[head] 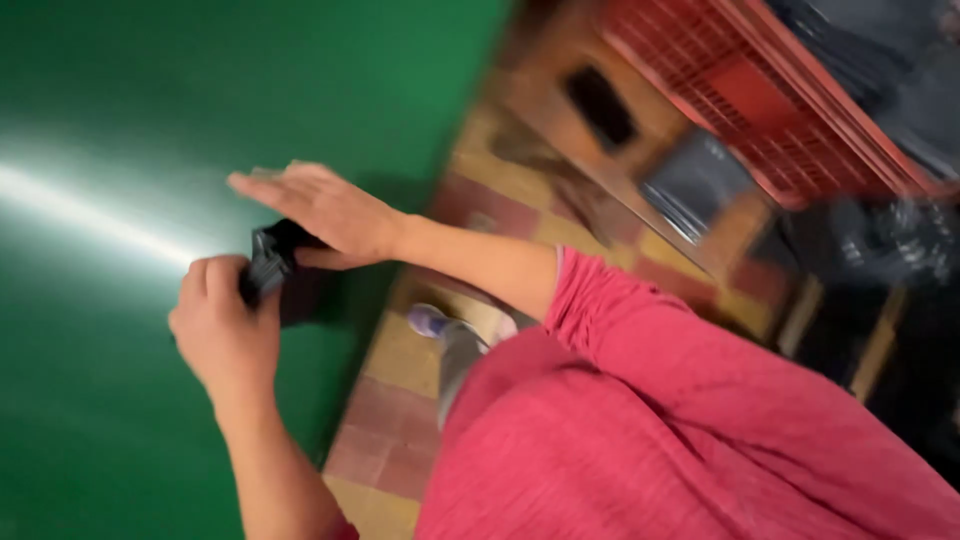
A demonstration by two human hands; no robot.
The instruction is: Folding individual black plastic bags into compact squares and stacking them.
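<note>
Left hand (225, 325), centre-left of frame, fingers curled tight round one end of a small black object (280, 270) at the green tabletop (100, 120) edge. Right hand (325, 210) just above it, fingers flat & stretched out, palm resting on the object's top, not gripping. Object blurred, can't tell what kind. Red crate (770, 100) upper right, tiled floor (400, 430) below, pink sleeve (650, 340) lower right

Blurred tilted view, left hand (222, 325) gripped small black object (280, 262) over green bench (100, 120), right hand (325, 210) lay flat on it, red crate (760, 95) far right.
</note>
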